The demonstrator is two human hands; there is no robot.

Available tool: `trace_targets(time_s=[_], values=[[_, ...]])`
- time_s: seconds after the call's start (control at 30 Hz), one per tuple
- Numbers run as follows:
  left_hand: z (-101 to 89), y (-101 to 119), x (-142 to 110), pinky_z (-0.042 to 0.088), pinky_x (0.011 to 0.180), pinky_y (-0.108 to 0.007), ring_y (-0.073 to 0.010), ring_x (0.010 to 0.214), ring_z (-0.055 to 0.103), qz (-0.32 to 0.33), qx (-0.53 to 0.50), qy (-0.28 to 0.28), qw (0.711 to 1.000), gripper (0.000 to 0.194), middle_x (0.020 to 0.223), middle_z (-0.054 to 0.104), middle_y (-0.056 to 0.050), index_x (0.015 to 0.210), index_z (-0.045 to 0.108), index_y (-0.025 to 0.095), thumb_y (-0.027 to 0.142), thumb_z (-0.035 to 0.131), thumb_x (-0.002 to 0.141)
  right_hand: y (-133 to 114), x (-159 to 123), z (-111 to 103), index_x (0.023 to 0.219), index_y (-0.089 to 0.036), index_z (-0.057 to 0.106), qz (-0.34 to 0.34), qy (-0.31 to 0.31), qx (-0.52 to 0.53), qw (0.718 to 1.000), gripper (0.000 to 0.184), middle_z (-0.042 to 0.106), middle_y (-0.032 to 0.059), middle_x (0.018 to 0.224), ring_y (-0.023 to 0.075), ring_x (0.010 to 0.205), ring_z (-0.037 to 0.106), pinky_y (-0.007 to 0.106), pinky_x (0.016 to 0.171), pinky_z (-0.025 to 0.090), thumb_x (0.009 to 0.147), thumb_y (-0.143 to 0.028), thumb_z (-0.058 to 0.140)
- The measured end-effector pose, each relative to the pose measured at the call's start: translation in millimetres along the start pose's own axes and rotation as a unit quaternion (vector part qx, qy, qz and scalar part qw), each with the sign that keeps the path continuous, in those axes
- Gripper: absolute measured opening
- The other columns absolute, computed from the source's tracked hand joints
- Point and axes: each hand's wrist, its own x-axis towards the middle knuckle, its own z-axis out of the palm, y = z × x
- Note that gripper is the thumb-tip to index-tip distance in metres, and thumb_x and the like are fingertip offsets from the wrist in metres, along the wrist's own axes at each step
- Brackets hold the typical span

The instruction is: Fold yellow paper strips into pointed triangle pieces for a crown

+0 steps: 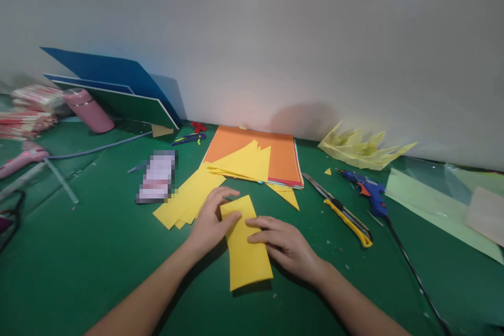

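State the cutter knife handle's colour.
The knife handle is yellow with dark parts; shows best in the head view.

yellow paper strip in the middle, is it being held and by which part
Yes: the left hand holds the strip at its upper left; the right hand's fingers touch its right edge.

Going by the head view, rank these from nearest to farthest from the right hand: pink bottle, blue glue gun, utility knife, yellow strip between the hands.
1. Yellow strip: touching the right hand
2. Utility knife: just to its right
3. Blue glue gun: right, beyond the knife
4. Pink bottle: far left
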Motion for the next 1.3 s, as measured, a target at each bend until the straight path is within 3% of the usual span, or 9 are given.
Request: trace_targets(time_s=[0.2,0.3,0.43,0.63,0.73,0.93,1.07,1.17,1.3], values=[[1.7,-3,0,0.043,0.097,-0.04,-0.0229,0.114,0.053,-0.056,-0.078,0.021,0.995,0.049,0.124,0.056,-0.009,0.121,0.047,0.021,0.036,0.059,0.076,1,0,-2,0.101,-0.023,0.065,0.003,0.024,0.043,0.999,0.024,0.064,0.0083,0.12,0.0153,0.114,0.057,0.038,0.108,0.035,0.094,-0.021,0.042],[1.0,-2,0,0.047,0.09,-0.038,-0.0232,0.107,0.057,-0.073,-0.087,0.007,0.994,0.047,0.108,0.063,-0.008,0.118,0.05,0.021,0.04,0.059,0.076,-1,0,-3,0.099,-0.024,0.066,0.002,0.025,0.066,0.998,0.025,0.065,0.0069,0.117,0.0152,0.111,0.059,0.039,0.107,0.035,0.094,-0.023,0.041],[-0.2,0,-1,0.051,0.081,-0.036,-0.0216,0.096,0.061,-0.073,-0.101,-0.015,0.992,0.033,0.098,0.064,-0.006,0.102,0.059,0.021,0.041,0.059,0.076,-4,3,-3,0.085,-0.024,0.067,0.055,0.054,0.063,0.995,0.027,0.062,0.0085,0.109,0.018,0.107,0.058,0.036,0.093,0.047,0.094,-0.031,0.042],[2.0,10,-6,0.047,0.093,-0.042,-0.0241,0.105,0.059,-0.037,-0.081,-0.096,0.991,0.027,0.107,0.067,-0.006,0.091,0.07,0.023,0.039,0.05,0.082,1,6,0,0.067,-0.021,0.056,0.143,0.109,0.099,0.979,0.033,0.062,0.0077,0.092,0.0193,0.086,0.061,0.032,0.076,0.05,0.089,-0.045,0.049],[5.2,14,-8,0.048,0.092,-0.042,-0.0239,0.101,0.062,-0.032,-0.093,-0.085,0.991,0.03,0.103,0.069,-0.007,0.086,0.071,0.022,0.041,0.048,0.084,2,7,2,0.062,-0.022,0.047,0.177,0.1,0.097,0.974,0.033,0.061,0.0028,0.072,0.0168,0.068,0.058,0.027,0.063,0.047,0.088,-0.042,0.048],[11.6,17,-10,0.054,0.076,-0.036,-0.0204,0.082,0.064,-0.091,-0.134,-0.059,0.985,0.019,0.084,0.07,-0.004,0.08,0.066,0.02,0.037,0.061,0.072,-2,7,6,0.063,-0.022,0.046,0.234,0.126,0.081,0.961,0.026,0.05,-0.0018,0.059,0.0138,0.055,0.049,0.024,0.051,0.039,0.081,-0.038,0.053],[15.1,20,-11,0.052,0.063,-0.028,-0.016,0.069,0.062,-0.151,-0.209,-0.034,0.966,0.035,0.073,0.063,0.0,0.097,0.061,0.02,0.037,0.067,0.067,-2,7,7,0.079,-0.022,0.048,0.27,0.172,0.187,0.929,0.02,0.049,-0.0047,0.062,0.0117,0.053,0.047,0.022,0.05,0.04,0.075,-0.038,0.06],[16.7,23,-12,0.051,0.064,-0.027,-0.0153,0.068,0.061,-0.177,-0.247,-0.022,0.952,0.038,0.071,0.062,0.001,0.096,0.062,0.019,0.036,0.072,0.063,-1,7,7,0.091,-0.021,0.054,0.269,0.173,0.237,0.917,0.026,0.057,-0.0008,0.07,0.0135,0.059,0.051,0.023,0.054,0.043,0.075,-0.04,0.059],[17.7,21,-13,0.052,0.067,-0.028,-0.017,0.071,0.063,-0.198,-0.259,-0.018,0.945,0.031,0.074,0.067,-0.003,0.085,0.068,0.018,0.034,0.076,0.06,-1,7,6,0.073,-0.019,0.059,0.281,0.155,0.21,0.924,0.024,0.057,0.0006,0.066,0.0135,0.057,0.049,0.023,0.052,0.04,0.076,-0.043,0.059]])
